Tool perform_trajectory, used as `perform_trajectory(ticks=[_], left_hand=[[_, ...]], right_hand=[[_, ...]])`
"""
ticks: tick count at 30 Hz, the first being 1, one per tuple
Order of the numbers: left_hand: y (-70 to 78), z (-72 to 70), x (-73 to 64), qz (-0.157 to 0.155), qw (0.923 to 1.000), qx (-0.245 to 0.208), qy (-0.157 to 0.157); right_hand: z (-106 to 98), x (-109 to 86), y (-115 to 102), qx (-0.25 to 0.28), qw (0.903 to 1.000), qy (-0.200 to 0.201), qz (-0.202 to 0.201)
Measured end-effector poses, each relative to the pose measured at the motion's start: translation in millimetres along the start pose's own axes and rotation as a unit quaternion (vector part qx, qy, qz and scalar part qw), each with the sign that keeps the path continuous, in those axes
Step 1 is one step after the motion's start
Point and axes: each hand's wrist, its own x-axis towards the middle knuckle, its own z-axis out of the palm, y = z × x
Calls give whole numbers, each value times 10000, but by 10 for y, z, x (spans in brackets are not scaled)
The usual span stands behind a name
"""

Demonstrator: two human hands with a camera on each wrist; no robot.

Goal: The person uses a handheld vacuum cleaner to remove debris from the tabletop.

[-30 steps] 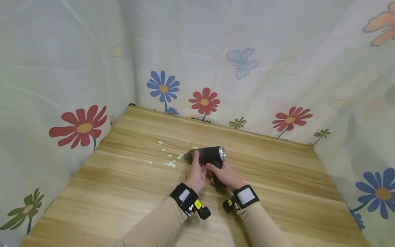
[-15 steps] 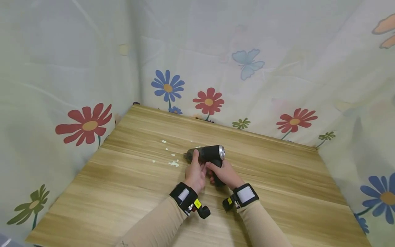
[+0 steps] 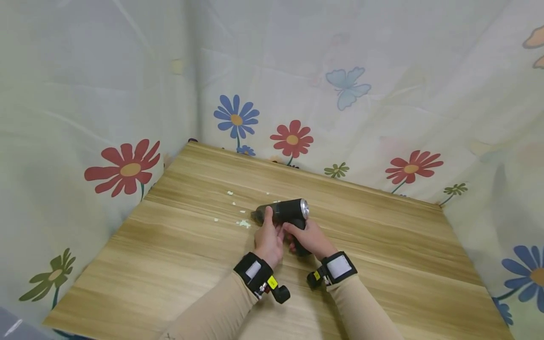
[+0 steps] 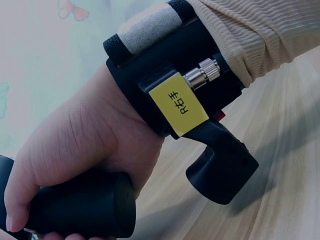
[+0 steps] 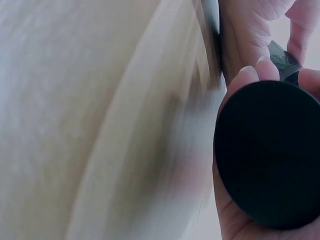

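In the head view, a black pistol-shaped handheld vacuum (image 3: pixel 293 209) points left, its dark see-through nozzle end low over the table. My left hand (image 3: pixel 268 241) holds its front part from below, thumb up along the near side. With my right hand (image 3: pixel 314 240) I grip the handle, thumb towards the left hand. The left wrist view shows the right hand (image 4: pixel 75 135) curled round the black handle (image 4: pixel 90 205). In the right wrist view, the handle's round end (image 5: pixel 270 155) hides most of that grip. Pale paper scraps (image 3: pixel 244 223) lie just left of the nozzle.
The wood-grain table (image 3: pixel 191 264) runs under both arms. A few more scraps (image 3: pixel 230 192) lie farther back. White flower-print curtains (image 3: pixel 263 61) enclose the table at the back and both sides. Each wrist wears a black band with a small camera (image 3: pixel 280 293).
The head view has turned slightly left. Fewer scraps show beside the nozzle, and the nozzle sits a little nearer the remaining cluster. Both hands keep their hold on the handheld vacuum.
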Motion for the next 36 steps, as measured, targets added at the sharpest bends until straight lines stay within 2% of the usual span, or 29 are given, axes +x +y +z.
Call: perform_trajectory(ticks=[9,15,25,31,36], left_hand=[[4,-31,-43,92,9999,111,86],[-3,-24,-87,240,9992,180,261],[-22,-33,-106,249,9986,250,405],[-114,-17,-163,163,9991,280,275],[-228,13,-287,295,9988,339,193]], right_hand=[[21,-23,-27,-125,9999,29,74],[15,-28,-44,-196,9998,-42,11],[9,-37,-44,-263,9996,-97,7],[-122,17,131,-267,9995,-153,42],[-285,73,325,-732,9972,-139,70]])
